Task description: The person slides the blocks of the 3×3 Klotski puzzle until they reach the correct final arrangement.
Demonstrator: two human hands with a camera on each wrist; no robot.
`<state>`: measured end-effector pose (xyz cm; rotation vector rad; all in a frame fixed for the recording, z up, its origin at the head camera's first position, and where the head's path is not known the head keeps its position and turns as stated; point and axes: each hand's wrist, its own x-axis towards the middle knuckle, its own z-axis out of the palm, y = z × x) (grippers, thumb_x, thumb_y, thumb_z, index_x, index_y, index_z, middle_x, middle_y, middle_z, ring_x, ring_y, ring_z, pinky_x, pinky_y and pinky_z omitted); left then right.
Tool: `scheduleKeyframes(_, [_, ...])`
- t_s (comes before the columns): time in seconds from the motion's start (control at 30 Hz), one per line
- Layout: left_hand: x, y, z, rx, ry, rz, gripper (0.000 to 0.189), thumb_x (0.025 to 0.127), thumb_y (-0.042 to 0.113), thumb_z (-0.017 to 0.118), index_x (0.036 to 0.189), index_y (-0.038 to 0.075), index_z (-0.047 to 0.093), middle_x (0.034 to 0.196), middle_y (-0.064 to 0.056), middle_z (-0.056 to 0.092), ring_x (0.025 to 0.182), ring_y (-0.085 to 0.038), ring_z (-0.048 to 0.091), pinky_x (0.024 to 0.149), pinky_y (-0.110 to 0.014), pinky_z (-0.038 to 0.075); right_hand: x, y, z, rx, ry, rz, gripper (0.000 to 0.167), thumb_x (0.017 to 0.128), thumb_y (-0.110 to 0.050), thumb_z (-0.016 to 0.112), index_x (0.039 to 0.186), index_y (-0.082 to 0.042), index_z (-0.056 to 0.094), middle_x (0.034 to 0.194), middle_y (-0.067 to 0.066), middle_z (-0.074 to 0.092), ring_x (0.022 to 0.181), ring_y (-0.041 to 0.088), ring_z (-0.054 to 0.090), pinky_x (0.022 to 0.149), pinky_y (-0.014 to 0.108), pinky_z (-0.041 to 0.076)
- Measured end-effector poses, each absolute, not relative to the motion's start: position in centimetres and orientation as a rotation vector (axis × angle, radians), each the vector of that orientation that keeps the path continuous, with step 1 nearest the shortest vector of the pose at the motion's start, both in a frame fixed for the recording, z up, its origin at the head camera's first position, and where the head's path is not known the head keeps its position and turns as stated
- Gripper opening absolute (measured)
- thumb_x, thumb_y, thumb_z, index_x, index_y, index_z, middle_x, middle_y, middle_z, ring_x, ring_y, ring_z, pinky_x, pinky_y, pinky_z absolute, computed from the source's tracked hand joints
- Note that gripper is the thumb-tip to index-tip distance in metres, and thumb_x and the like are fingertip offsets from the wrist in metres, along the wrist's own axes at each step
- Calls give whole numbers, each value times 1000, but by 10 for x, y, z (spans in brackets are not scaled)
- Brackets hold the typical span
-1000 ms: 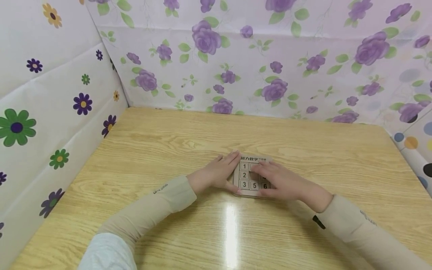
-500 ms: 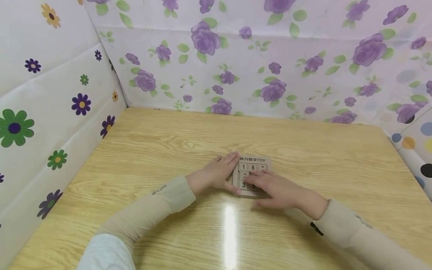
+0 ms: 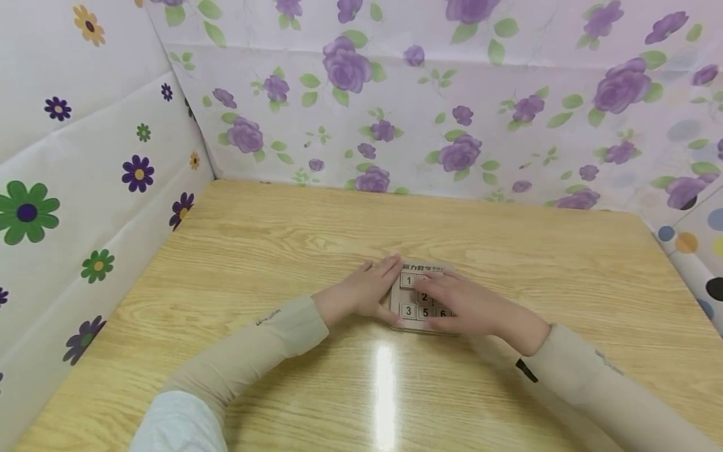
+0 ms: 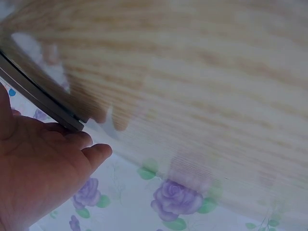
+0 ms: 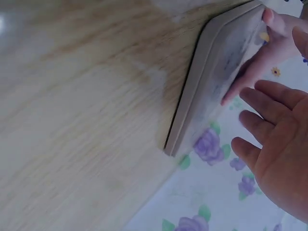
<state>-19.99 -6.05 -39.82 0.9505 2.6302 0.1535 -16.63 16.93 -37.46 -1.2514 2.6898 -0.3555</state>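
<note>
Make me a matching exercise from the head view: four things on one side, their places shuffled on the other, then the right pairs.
Things
1. left hand
2. right hand
3. tile 2
4. tile 3

Places
A. directly above tile 5
B. at the left edge of the number board
C. in the bottom left corner of the tile grid
D. over the right part of the tile grid

Right pairs: 1-B, 2-D, 3-A, 4-C
</note>
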Motion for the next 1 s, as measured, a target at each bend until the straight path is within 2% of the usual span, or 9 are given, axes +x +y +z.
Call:
scheduleKeyframes(0.13, [-200,-60,-399,952,2631,139,121,71,73,62,153,6,3,161,-9,-3,148,-19,1,121,-44,7,-172,161,-379,-1240,2670,-346,70,91,-43,59,144,-3,38,148,16,40,139,37,31,113,59,23])
scheduleKeyframes(0.37, [-200,-60,-400,961,2640,138,122,71,73,62,153,5,3,161,-10,-1,148,-19,2,121,-44,8,-166,157,-383,-1207,2635,-378,75,88,-44,63,144,-1,38,148,18,39,139,39,31,115,58,22])
scheduleKeyframes(0.63, [-200,-60,-400,953,2636,146,123,70,73,63,153,4,3,161,-10,-1,148,-20,2,121,-44,7,-157,161,-386,-1225,2621,-371,69,89,-43,62,143,-6,41,148,15,41,140,37,31,115,57,21])
scheduleKeyframes(1.0, [-200,-60,-398,950,2641,132,122,70,73,62,153,5,4,161,-10,-1,148,-20,2,121,-44,8,-162,161,-383,-1197,2639,-374,73,89,-44,61,145,-3,38,149,18,38,140,38,29,115,57,22])
